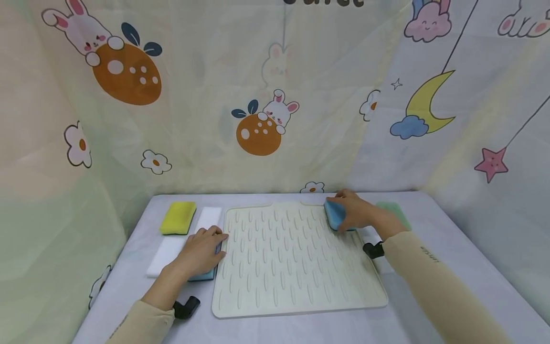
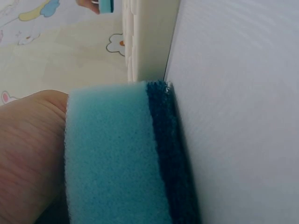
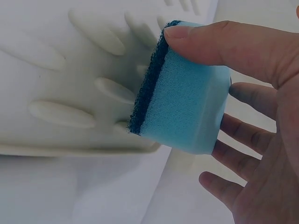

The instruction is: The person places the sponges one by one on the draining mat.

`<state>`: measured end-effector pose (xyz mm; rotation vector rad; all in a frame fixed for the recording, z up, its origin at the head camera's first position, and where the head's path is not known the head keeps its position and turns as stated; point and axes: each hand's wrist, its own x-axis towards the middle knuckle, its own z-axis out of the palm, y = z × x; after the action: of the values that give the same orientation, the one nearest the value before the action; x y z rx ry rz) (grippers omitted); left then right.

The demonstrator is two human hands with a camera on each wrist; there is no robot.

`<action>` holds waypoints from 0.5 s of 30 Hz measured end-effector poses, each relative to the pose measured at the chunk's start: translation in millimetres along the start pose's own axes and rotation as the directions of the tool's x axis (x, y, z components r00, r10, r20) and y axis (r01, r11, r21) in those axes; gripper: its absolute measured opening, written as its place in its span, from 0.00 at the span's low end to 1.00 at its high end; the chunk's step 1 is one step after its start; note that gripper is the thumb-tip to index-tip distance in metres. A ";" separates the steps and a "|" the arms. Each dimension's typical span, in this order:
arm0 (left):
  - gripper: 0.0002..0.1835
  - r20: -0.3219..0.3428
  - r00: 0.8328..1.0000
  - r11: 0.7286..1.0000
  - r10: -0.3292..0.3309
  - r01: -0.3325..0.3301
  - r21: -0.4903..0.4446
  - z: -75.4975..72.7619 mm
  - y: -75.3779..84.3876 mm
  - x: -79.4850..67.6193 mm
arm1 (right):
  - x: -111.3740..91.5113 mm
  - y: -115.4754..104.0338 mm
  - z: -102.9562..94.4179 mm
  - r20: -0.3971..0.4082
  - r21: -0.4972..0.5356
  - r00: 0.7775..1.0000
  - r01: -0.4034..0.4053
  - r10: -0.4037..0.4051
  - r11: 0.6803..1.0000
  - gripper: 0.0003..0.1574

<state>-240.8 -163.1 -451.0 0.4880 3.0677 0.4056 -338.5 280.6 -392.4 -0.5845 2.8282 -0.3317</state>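
Note:
A cream drying mat (image 1: 292, 267) with raised oval ridges lies in the middle of the table. At its far right corner my right hand (image 1: 350, 210) holds a light blue sponge (image 3: 182, 98) with a dark blue scouring side. The thumb presses on one face, the fingers are behind it, and the dark side faces the mat. My left hand (image 1: 202, 251) is at the mat's left edge, thumb and fingertips right at the rim. Partly hidden beneath this hand, a second blue sponge (image 2: 114, 154) lies dark side down beside the mat.
A yellow sponge (image 1: 178, 217) lies at the back left, near a white block (image 1: 208, 217) and another white block (image 1: 163, 256). A green piece (image 1: 394, 213) is behind the right wrist. Printed fabric (image 1: 197, 95) stands along the table's back.

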 end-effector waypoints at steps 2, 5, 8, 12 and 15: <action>0.26 -0.001 1.000 1.000 -0.002 0.002 0.003 0.5 -0.5 -0.4 | 1.4 -1.2 0.3 0.009 -0.004 1.000 0.003 -0.003 1.000 0.63; 0.26 -0.009 1.000 1.000 0.002 -0.002 0.005 1.4 -1.0 -0.6 | 2.3 -3.2 0.3 0.019 -0.004 1.000 0.000 0.000 1.000 0.63; 0.26 -0.021 1.000 1.000 0.007 -0.007 0.009 3.1 -2.0 0.3 | 2.7 -4.5 0.8 0.025 -0.014 1.000 0.003 -0.003 1.000 0.63; 0.26 -0.030 1.000 1.000 0.010 -0.009 0.017 4.2 -2.5 1.0 | 5.1 -4.6 2.6 0.036 -0.014 0.999 0.007 -0.006 1.000 0.63; 0.26 -0.030 1.000 1.000 0.009 -0.008 0.020 3.5 -2.1 -0.1 | 7.4 -4.5 4.2 0.046 -0.010 0.999 0.008 -0.007 1.000 0.63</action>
<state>-241.2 -164.2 -454.9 0.5005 3.1020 0.3868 -342.4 272.8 -396.5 -0.5969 2.7861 -0.3015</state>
